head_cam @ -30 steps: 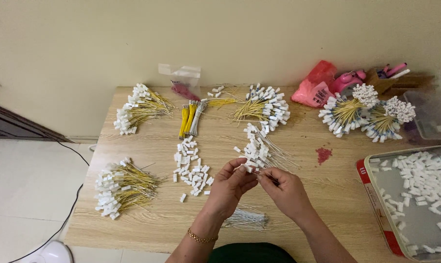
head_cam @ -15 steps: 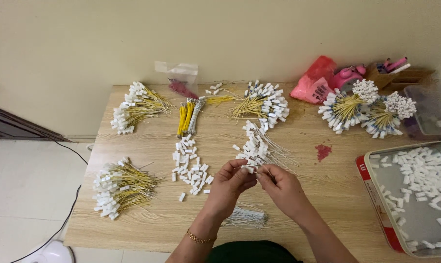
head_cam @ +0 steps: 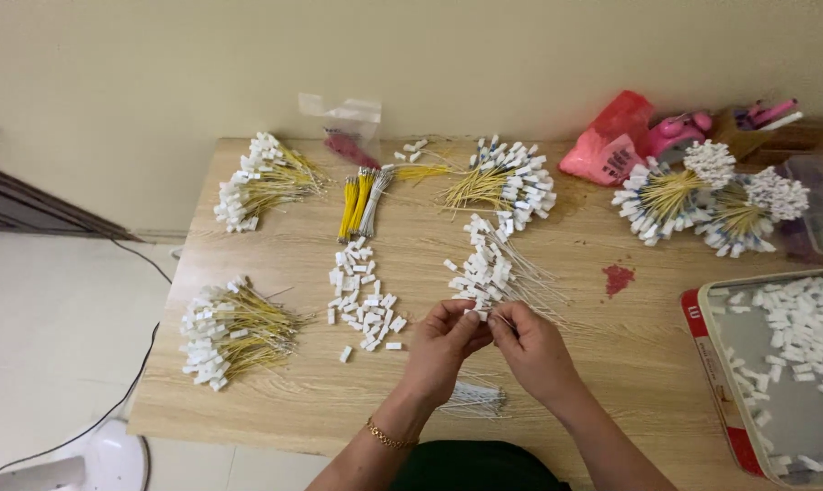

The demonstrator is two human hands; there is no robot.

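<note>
Since the earlier frames little has shifted: both hands stay together over the near middle of the wooden table (head_cam: pixel 611 364), the fingertips drawn perhaps a little closer. The left hand (head_cam: pixel 443 344) and the right hand (head_cam: pixel 531 347) meet fingertip to fingertip, each pinched on a small white connector (head_cam: pixel 478 315) with a thin wire; how much of the piece each hand grips is hidden between the fingers. The piece sits at the near end of the loose pile of white-wired connectors (head_cam: pixel 491 269), which lies directly beyond the fingertips, away from the person, its wires fanning to the right and toward the near edge. Both hands are about equally near that pile; the left is nearer the scatter of loose white housings (head_cam: pixel 364 295), the right nearer the tray (head_cam: pixel 713 359) of white pieces at the right edge. Beneath the wrists lies a small bundle of pale wires (head_cam: pixel 470 397), long axis running left to right. Counted: five bundles of yellow-wired connectors, two at the left (head_cam: pixel 234 332) (head_cam: pixel 264 179), one at the back middle (head_cam: pixel 507 179), and two at the back right (head_cam: pixel 670 189) (head_cam: pixel 752 207); one short bunch of yellow and grey wires (head_cam: pixel 361 202); one pink plastic bag (head_cam: pixel 611 145); one clear bag (head_cam: pixel 346 127) against the wall.
</note>
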